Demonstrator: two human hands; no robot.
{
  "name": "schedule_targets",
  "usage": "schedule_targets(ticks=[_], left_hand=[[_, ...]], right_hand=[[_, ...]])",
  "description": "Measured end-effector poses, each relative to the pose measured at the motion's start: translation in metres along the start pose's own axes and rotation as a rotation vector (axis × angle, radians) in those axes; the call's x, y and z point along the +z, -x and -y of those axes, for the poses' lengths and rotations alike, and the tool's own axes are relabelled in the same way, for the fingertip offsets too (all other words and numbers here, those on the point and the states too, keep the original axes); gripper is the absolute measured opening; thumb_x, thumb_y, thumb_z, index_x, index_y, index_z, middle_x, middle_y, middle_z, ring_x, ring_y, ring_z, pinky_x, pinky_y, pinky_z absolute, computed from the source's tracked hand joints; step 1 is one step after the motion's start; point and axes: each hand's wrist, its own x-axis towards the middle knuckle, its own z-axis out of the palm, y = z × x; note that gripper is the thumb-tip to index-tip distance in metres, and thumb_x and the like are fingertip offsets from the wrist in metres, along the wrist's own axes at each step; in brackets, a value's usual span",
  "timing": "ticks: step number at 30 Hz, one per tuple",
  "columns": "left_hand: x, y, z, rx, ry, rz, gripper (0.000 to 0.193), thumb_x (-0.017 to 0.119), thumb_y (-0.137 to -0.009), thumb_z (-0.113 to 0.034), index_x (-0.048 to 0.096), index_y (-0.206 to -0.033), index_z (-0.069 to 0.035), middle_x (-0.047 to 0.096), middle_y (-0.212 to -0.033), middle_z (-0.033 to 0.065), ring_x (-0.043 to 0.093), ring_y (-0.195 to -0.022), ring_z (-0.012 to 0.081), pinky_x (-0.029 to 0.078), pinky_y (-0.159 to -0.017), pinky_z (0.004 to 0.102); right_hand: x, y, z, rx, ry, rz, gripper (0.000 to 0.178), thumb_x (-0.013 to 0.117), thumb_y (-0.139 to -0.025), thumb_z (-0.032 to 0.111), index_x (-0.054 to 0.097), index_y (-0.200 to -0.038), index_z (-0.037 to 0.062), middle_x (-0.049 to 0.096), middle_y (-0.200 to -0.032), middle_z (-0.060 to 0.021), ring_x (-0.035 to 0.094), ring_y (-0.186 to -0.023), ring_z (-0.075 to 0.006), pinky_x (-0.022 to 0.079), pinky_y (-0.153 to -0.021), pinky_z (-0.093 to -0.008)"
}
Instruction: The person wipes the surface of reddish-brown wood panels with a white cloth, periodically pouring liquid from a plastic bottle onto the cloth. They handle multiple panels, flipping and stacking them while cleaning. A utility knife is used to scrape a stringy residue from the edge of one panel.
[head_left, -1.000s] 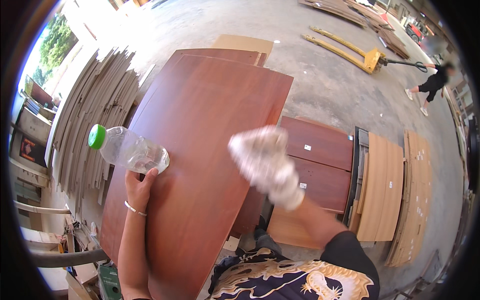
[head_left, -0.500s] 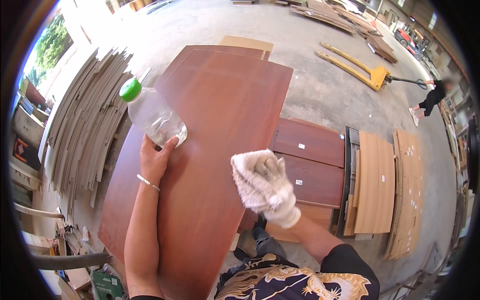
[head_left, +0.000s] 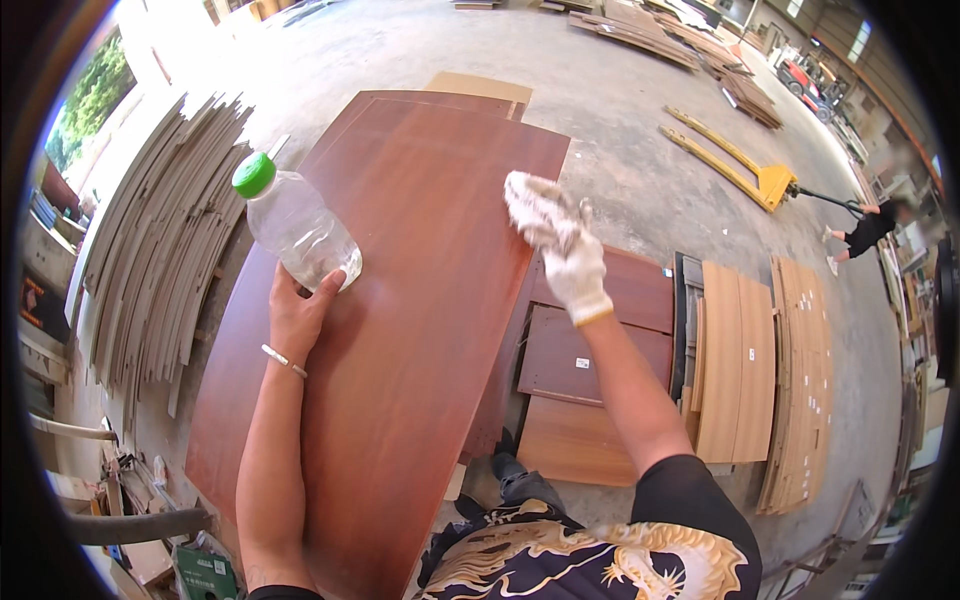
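A large reddish-brown wooden panel point(head_left: 410, 300) lies in front of me. My bare left hand point(head_left: 298, 308) is closed around the lower end of a clear plastic bottle point(head_left: 300, 225) with a green cap; the bottle leans up and to the left above the panel and holds what looks like a clear liquid. On my right hand point(head_left: 575, 265) is a white knit work glove. Its fingers grip a folded whitish cloth point(head_left: 535, 205) at the panel's far right edge. Whether the cloth touches the surface is hard to tell.
Long thin boards point(head_left: 160, 260) are stacked at the left. Dark red panels point(head_left: 585, 350) and light wood panels point(head_left: 735, 350) lie to the right. Farther right, a person point(head_left: 872, 230) in black holds the handle of a yellow pallet jack point(head_left: 735, 170).
My gloved right hand has moved forward with the cloth, to the panel's far right edge. The left hand still holds the bottle. The person and pallet jack have shifted slightly.
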Motion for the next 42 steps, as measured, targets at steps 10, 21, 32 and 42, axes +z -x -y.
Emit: schedule_targets(ticks=[10,21,32,42], left_hand=[[-0.012,0.009,0.002,-0.030,0.019,-0.001,0.061,0.089,-0.090,-0.024,0.059,-0.136,0.002,0.071,-0.124,0.0092,0.067,-0.114,0.0179,0.053,-0.099,0.0338],[-0.010,-0.007,0.002,-0.022,0.027,-0.018,0.061,0.089,-0.091,-0.023,0.059,-0.138,0.002,0.072,-0.125,0.0099,0.067,-0.114,0.0178,0.053,-0.099,0.0336],[-0.008,0.003,-0.010,-0.024,-0.045,-0.096,0.069,0.090,-0.087,-0.032,0.061,-0.139,0.002,0.076,-0.125,0.0149,0.072,-0.117,0.0247,0.055,-0.102,0.0382],[-0.010,0.011,-0.011,-0.070,-0.174,-0.131,0.064,0.088,-0.084,-0.044,0.064,-0.126,-0.002,0.077,-0.119,0.0184,0.073,-0.114,0.0359,0.055,-0.100,0.0444]], right_hand=[[0.006,0.002,0.026,-0.151,-0.246,0.044,0.036,0.064,-0.105,0.017,0.072,-0.139,0.0071,0.071,-0.140,-0.0072,0.064,-0.133,-0.0242,0.045,-0.119,-0.0447],[0.031,-0.112,-0.105,0.122,-0.016,-0.051,0.028,0.063,-0.098,0.021,0.078,-0.119,0.0079,0.078,-0.105,-0.0210,0.075,-0.099,-0.0263,0.057,-0.085,-0.0365],[0.017,0.131,0.122,-0.295,-0.287,0.316,0.041,0.058,-0.096,0.004,0.072,-0.135,0.0041,0.072,-0.138,-0.0103,0.067,-0.127,-0.0255,0.051,-0.111,-0.0422],[0.033,0.120,0.154,0.110,-0.833,0.101,0.031,0.057,-0.106,0.016,0.070,-0.130,0.0021,0.072,-0.134,-0.0142,0.070,-0.121,-0.0250,0.057,-0.098,-0.0359]])
